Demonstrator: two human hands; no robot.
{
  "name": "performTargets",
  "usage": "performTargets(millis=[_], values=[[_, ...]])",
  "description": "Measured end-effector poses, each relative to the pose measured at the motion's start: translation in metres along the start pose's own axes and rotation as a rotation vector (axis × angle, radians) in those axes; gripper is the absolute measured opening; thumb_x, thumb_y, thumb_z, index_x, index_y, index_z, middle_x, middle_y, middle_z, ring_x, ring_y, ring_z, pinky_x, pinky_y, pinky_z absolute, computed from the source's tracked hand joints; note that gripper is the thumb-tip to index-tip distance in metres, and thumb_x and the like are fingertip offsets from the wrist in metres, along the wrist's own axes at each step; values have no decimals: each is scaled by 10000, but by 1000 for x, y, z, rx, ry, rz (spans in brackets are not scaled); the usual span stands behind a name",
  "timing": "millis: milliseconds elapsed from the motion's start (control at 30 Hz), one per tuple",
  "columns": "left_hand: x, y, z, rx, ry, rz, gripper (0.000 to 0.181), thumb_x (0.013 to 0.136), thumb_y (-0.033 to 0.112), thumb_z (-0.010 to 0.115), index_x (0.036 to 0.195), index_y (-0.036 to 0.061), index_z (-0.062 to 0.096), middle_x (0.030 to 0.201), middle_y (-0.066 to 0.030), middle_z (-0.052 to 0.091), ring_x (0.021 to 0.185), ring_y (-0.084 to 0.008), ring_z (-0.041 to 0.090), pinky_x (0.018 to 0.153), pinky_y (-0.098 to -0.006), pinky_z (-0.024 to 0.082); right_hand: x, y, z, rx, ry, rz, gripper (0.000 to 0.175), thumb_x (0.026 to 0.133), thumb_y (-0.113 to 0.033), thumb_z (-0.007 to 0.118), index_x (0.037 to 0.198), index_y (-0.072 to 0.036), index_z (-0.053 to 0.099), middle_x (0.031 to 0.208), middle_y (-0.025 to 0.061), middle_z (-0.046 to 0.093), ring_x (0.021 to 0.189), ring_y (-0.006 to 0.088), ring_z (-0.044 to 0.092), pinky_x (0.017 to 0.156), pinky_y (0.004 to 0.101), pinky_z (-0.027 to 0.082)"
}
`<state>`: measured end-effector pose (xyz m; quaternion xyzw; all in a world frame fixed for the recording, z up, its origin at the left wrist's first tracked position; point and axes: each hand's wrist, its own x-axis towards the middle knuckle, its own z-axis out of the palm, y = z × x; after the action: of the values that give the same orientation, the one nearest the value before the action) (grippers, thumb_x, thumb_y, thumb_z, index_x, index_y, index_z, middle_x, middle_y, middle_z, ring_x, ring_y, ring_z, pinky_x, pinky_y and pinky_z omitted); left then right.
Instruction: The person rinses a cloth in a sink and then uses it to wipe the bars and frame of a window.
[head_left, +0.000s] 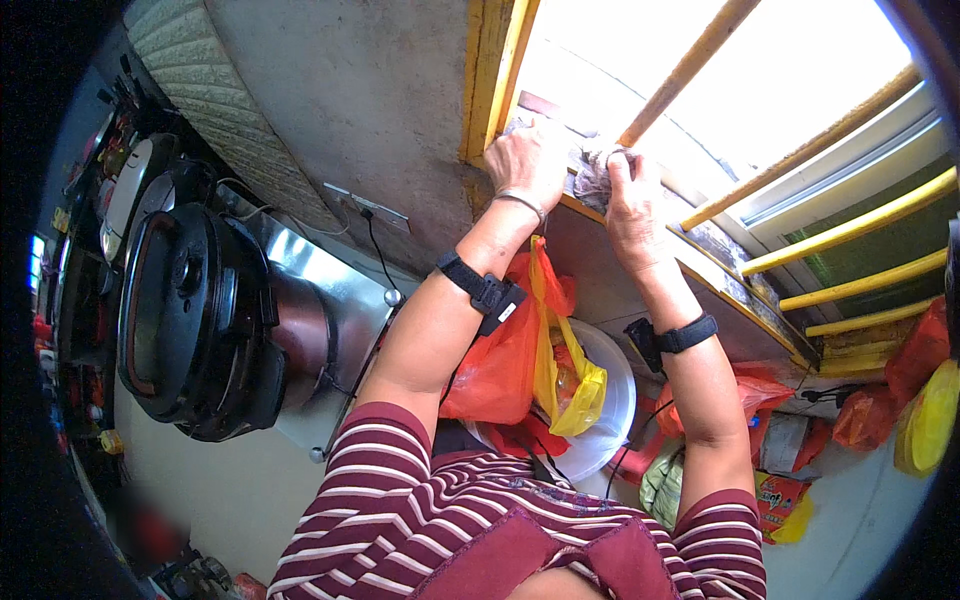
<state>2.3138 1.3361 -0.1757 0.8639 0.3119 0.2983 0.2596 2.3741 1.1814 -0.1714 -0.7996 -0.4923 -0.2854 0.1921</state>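
Note:
A grey, crumpled cloth (594, 178) lies bunched on the window sill at the foot of a yellow metal bar (686, 67). My right hand (636, 202) grips it, thumb and fingers pressed into the folds. To its left, my left hand (527, 165) is down on the sill by the corner of the yellow window frame (504, 75), fingers curled under. Glare and the back of that hand hide what its fingers touch. Both forearms wear black straps, and a bracelet circles the left wrist.
Below the sill (739, 307) hang red and yellow plastic bags (499, 360) over a translucent white tub (611, 390). A black-lidded electric pressure cooker (202, 315) stands on a metal-topped stand at left. A plug with a cord sits in the wall socket (366, 206). More bags (862, 416) are at right.

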Motion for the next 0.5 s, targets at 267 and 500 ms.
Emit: performTargets(millis=[267, 500], values=[[-25, -10, -19, -205, 175, -20, 329, 827, 322, 693, 916, 21, 592, 721, -224, 671, 705, -404, 681, 658, -504, 536, 39, -17, -68, 412, -127, 666, 232, 916, -29, 546, 1137, -15, 611, 981, 152, 705, 888, 212, 698, 747, 316, 553], [-77, -42, -43, -357, 267, 3, 271, 842, 210, 741, 977, 13, 613, 646, -120, 657, 578, -250, 679, 573, -367, 536, 77, -52, -61, 287, 200, -23, 220, 865, -6, 580, 1083, 23, 595, 887, 144, 679, 823, 257, 671, 740, 375, 549]])
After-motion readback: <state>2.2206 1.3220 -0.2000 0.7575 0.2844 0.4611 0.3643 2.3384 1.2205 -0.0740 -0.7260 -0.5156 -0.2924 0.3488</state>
